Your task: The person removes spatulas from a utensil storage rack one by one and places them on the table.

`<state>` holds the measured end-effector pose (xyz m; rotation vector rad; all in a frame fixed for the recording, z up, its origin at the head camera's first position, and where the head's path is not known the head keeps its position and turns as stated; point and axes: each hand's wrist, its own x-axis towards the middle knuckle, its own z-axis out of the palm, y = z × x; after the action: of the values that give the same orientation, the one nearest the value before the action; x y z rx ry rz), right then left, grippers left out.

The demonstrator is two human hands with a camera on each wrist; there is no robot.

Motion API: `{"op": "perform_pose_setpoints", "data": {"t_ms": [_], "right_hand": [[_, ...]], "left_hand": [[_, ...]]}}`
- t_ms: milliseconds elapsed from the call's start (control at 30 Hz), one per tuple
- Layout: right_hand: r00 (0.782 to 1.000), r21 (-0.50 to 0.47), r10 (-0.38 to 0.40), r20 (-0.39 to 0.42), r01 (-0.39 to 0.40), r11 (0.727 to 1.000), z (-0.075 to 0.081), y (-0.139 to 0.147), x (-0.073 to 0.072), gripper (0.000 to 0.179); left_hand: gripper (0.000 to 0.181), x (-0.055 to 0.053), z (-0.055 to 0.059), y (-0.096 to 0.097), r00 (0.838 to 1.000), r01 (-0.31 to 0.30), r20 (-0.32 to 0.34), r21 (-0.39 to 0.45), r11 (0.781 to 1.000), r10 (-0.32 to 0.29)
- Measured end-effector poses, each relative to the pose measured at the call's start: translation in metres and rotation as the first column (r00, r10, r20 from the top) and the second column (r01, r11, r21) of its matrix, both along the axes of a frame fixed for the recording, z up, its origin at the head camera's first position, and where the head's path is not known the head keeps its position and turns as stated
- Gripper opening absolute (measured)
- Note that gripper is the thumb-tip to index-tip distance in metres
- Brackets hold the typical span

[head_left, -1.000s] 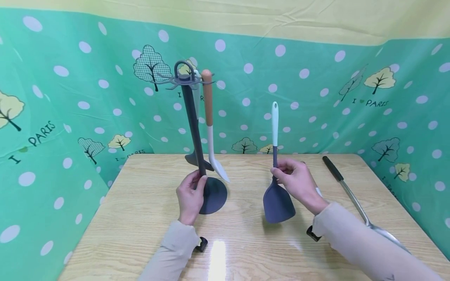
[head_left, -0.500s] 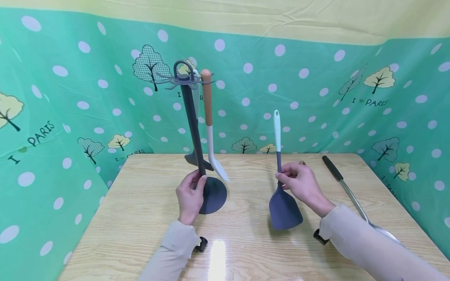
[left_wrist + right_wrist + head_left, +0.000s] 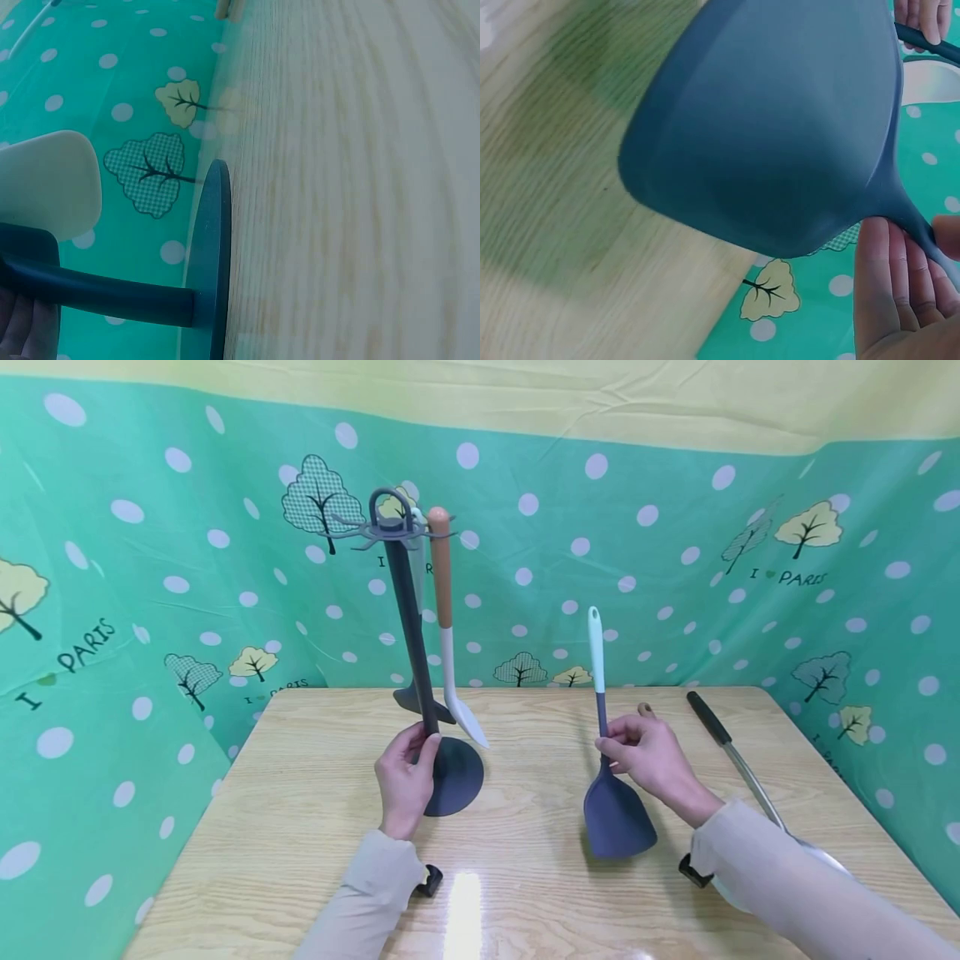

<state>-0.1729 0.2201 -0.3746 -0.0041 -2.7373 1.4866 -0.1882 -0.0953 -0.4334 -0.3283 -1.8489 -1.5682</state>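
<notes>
My left hand (image 3: 407,781) grips the black post of a utensil stand (image 3: 411,635) just above its round base (image 3: 210,262). From the stand's hooks hangs a utensil with a wooden handle and white head (image 3: 444,577). Behind the post hangs another with a pale green handle and dark head (image 3: 420,697), partly hidden. Off to the right, my right hand (image 3: 656,764) pinches a spatula (image 3: 618,818) at the neck, its pale mint handle pointing up. The wide dark blade (image 3: 780,120) faces down, held above the table.
A metal utensil with a black handle (image 3: 708,717) lies along the right side, its head partly behind my right forearm. Past my right hand a brown handle tip (image 3: 646,710) shows. A white edge (image 3: 727,893) peeks out under that sleeve. Patterned green cloth (image 3: 525,610) borders the wooden table (image 3: 300,793).
The spatula and my right hand have moved down and a little to the right, toward me. My left hand stays on the post, and the stand has not moved.
</notes>
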Motion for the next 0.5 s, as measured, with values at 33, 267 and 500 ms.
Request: {"op": "perform_pose_setpoints", "data": {"t_ms": [33, 267, 500], "right_hand": [[1.000, 0.003, -0.003, 0.008, 0.003, 1.000, -0.0003, 0.0007, 0.0001, 0.020], [0.998, -0.009, -0.007, 0.059, 0.007, 1.000, -0.0033, 0.0055, 0.0020, 0.022], [0.995, -0.058, -0.005, 0.105, 0.011, 0.998, -0.0075, 0.0106, 0.0036, 0.027]], "left_hand": [[0.020, 0.0000, -0.0001, 0.0000, 1.000, 0.001, -0.001, -0.001, 1.000, -0.001], [0.020, 0.0007, 0.0004, 0.0005, 1.000, -0.007, -0.001, -0.003, 1.000, 0.007], [0.019, 0.0010, 0.0013, 0.0010, 1.000, -0.008, 0.008, -0.003, 1.000, 0.008]]}}
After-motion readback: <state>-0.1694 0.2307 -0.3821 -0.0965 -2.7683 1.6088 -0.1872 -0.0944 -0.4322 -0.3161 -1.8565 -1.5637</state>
